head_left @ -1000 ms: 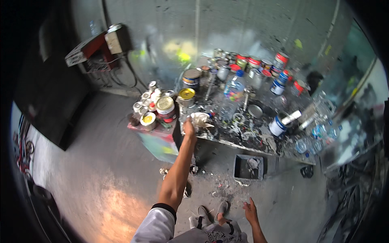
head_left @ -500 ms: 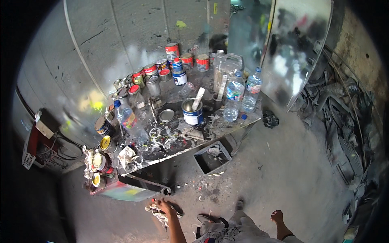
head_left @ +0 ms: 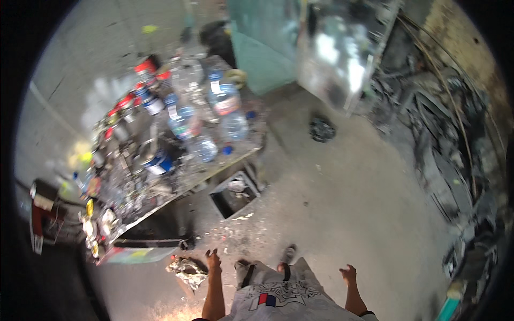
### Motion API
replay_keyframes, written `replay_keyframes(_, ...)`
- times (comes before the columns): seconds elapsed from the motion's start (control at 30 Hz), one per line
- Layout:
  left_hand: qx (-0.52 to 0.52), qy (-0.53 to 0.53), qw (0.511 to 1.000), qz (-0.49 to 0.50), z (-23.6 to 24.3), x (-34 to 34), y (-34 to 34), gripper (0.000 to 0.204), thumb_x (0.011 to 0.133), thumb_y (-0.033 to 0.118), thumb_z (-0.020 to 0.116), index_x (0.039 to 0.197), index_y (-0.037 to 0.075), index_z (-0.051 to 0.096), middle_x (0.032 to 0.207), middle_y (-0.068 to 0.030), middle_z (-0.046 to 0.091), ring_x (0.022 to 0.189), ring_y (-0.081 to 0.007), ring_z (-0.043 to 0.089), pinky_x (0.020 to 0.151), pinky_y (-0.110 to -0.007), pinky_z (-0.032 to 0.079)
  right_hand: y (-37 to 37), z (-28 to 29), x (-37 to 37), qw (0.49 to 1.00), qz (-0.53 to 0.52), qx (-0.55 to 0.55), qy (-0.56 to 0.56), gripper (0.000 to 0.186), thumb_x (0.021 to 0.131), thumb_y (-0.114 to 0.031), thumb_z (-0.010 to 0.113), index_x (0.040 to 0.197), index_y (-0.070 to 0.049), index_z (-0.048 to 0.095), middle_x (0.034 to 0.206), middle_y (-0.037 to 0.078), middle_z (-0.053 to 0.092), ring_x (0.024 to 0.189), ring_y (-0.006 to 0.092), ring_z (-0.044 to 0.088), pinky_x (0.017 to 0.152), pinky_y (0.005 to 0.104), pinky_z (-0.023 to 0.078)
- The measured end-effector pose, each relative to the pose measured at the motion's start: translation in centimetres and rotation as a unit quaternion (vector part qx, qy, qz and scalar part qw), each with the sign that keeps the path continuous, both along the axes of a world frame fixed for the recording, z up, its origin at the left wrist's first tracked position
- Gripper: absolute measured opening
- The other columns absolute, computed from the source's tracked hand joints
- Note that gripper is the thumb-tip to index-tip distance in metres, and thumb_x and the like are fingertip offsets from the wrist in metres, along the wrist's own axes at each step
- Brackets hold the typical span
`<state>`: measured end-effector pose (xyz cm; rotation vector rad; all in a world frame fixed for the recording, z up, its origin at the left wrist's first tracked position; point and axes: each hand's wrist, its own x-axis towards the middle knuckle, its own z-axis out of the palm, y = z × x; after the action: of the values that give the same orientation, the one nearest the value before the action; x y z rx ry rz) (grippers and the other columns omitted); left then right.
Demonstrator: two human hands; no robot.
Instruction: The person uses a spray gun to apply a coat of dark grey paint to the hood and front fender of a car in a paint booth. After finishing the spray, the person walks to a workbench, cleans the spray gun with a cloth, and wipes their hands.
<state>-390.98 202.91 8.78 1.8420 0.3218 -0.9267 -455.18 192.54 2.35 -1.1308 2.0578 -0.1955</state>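
Observation:
My left hand [head_left: 213, 259] hangs low with its fingers apart, and nothing shows in it. Beside it, to the left, lies a crumpled, stained cloth [head_left: 190, 273]; a small gap separates the two. My right hand [head_left: 348, 274] is held out on the other side of my body, with fingers and thumb parted and nothing in it. Ahead to the left stands a cluttered workbench [head_left: 184, 188]. On it are a blue paint can [head_left: 159, 165] and large clear plastic bottles [head_left: 227, 104] with blue caps. Motion blurs the bench things.
A grey bin [head_left: 217, 206] with crumpled waste sits on the floor by the bench's front edge. A black plastic bag [head_left: 322, 129] lies beyond the bench's right end. Dark scrap parts [head_left: 428, 160] are heaped along the right wall. A metal panel [head_left: 334, 53] stands at the back.
My view has swung right, so the bench now sits further left. My left hand, earlier over the cloth, is now apart from it. My right hand's fingers have spread from a more curled pose.

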Motion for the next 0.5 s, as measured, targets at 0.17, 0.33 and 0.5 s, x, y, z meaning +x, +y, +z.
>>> replay_keyframes(0.17, 0.043, 0.005, 0.979, -0.201, -7.6, -5.4, 2.6, 0.053, 0.081, 0.018, 0.065, 0.128, 0.015, 0.040, 0.084, -0.0039, 0.051, 0.074, -0.0170, 0.048, 0.068, -0.034, 0.044, -6.9, 2.3, -6.6, 0.997, -0.044, -0.059, 0.038, 0.062, 0.075, -0.028, 0.077, 0.126, -0.004, 0.051, 0.088, 0.013, 0.069, 0.074, 0.0223, 0.066, 0.067, 0.0319, 0.053)
replay_keyframes(0.33, 0.052, -0.041, 0.972, -0.226, -11.3, -9.7, 2.5, 0.043, 0.077, 0.013, 0.068, 0.116, -0.002, 0.056, 0.108, -0.0130, 0.064, 0.097, -0.0236, 0.059, 0.081, -0.038, 0.047, -9.7, 0.6, -8.1, 0.958, -0.236, -0.108, -0.126, 0.066, 0.077, -0.012, 0.074, 0.134, -0.004, 0.041, 0.081, 0.009, 0.060, 0.065, 0.0175, 0.057, 0.055, 0.0314, 0.048)
replay_keyframes(0.5, 0.011, -0.305, 0.839, -0.450, -9.7, -3.9, -0.4, 0.029, 0.085, 0.033, 0.064, 0.075, 0.006, 0.065, 0.049, -0.0008, 0.045, 0.045, -0.0158, 0.039, 0.043, -0.038, 0.031, -7.6, -3.9, -2.7, 0.958, -0.159, -0.052, -0.232, 0.050, 0.076, -0.007, 0.068, 0.121, -0.003, 0.047, 0.081, 0.011, 0.060, 0.068, 0.0194, 0.058, 0.059, 0.0337, 0.050)
